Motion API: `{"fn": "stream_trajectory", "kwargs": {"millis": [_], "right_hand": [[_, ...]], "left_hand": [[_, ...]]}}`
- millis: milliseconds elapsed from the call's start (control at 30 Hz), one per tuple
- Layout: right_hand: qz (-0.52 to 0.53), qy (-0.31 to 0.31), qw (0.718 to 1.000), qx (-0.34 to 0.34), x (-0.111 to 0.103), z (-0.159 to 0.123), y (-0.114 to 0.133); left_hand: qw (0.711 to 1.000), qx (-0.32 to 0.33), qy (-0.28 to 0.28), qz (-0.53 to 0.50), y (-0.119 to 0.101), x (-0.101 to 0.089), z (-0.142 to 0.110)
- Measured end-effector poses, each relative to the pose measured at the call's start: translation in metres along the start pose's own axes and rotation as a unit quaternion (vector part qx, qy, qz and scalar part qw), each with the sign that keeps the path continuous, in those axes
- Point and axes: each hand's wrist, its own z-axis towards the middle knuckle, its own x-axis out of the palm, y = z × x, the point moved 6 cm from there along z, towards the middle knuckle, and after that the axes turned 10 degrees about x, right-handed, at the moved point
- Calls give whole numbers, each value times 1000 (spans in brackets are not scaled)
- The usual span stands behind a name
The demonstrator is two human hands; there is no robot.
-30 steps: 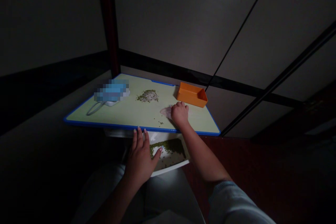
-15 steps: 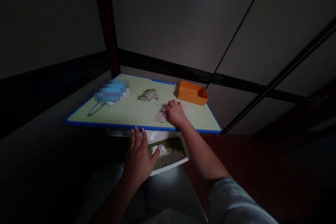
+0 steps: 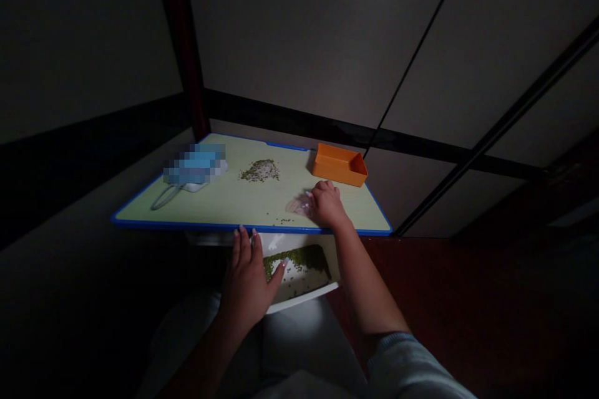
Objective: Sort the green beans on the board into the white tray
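My right hand (image 3: 326, 204), fingers curled, is closed on a flat, pinkish see-through thing (image 3: 298, 204) against the green board top (image 3: 224, 202); its exact kind is unclear. A few loose green beans (image 3: 282, 221) lie just left of that thing, by the front edge. Farther back is a heap of pale grains mixed with green beans (image 3: 262, 170). My left hand (image 3: 246, 277) lies over the left side of a white tray (image 3: 304, 298), fingers stretched toward the board's blue edge and thumb apart over the tray. Green beans (image 3: 306, 257) cover part of the tray's bottom.
An orange open box (image 3: 337, 168) stands at the board's back right. On the left, a blurred blue-and-white item (image 3: 194, 165) with a looped strap (image 3: 163, 197) rests on the board. Pale panels (image 3: 299, 43) rise directly behind. The white tray sits below the board's front edge, above my lap.
My right hand has slid a little to the right along the board with the pinkish thing, leaving a few beans behind on its left. My left hand keeps its place.
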Motion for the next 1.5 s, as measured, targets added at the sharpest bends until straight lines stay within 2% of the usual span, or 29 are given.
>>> {"fn": "stream_trajectory", "kwargs": {"millis": [133, 433, 733, 1000, 1167, 1400, 1500], "right_hand": [[2, 13, 1000, -6, 1, -5, -7], [23, 37, 998, -43, 2, -9, -3], [42, 31, 996, -70, 3, -10, 4], [38, -6, 998, -43, -1, -8, 1], [25, -1, 1000, -14, -1, -7, -6], [37, 36, 998, -46, 1, -10, -1], [62, 34, 996, -54, 0, -11, -1]], "left_hand": [[1000, -3, 0, -2, 0, 1, 0], [1000, -2, 5, 0, 0, 0, 1], [1000, -7, -3, -11, 1, 1, 0], [1000, -8, 0, -11, 1, 0, 1], [1000, -10, -2, -14, 1, -1, 1], [1000, -10, -1, -20, 1, 0, 1], [1000, -14, -3, -24, 2, 0, 0]]}}
